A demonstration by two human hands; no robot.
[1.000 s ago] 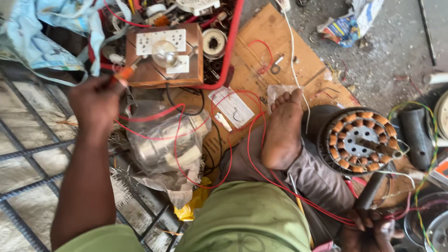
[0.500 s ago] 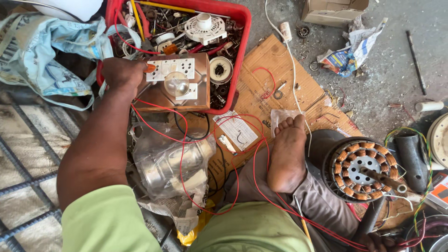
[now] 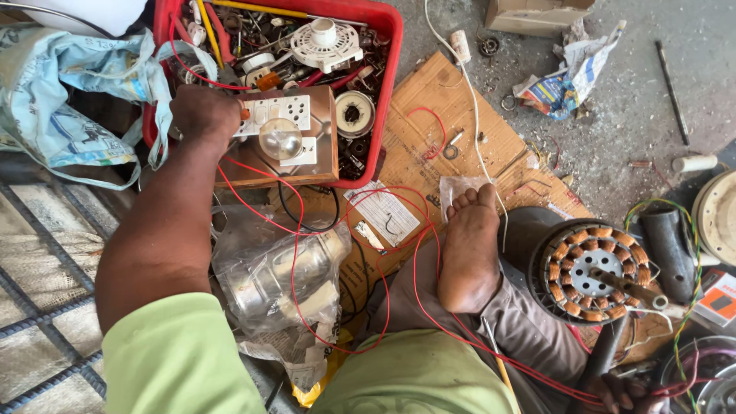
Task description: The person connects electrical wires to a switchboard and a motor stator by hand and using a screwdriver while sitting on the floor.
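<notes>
Left hand (image 3: 203, 115) reached switchboard (image 3: 280, 134) above cardboard (image 3: 429, 115).

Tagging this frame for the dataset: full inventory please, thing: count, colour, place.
wooden test board: 1, brown with white switch plate and clear bulb, top centre
red crate: 1, red, full of parts, top centre
red wires: several, red, looping from board to lower right
cardboard sheet: 1, tan, on the floor, centre
motor stator: 1, copper windings, right
plastic bag: 1, clear, around a metal part, lower centre
cloth bag: 1, pale blue, top left
crumpled paper: 1, multicoloured, top right
foot: 1, bare, centre
left hand: 1, at the board's left edge by the switch plate
right hand: 1, bottom right, on the red wires
</notes>
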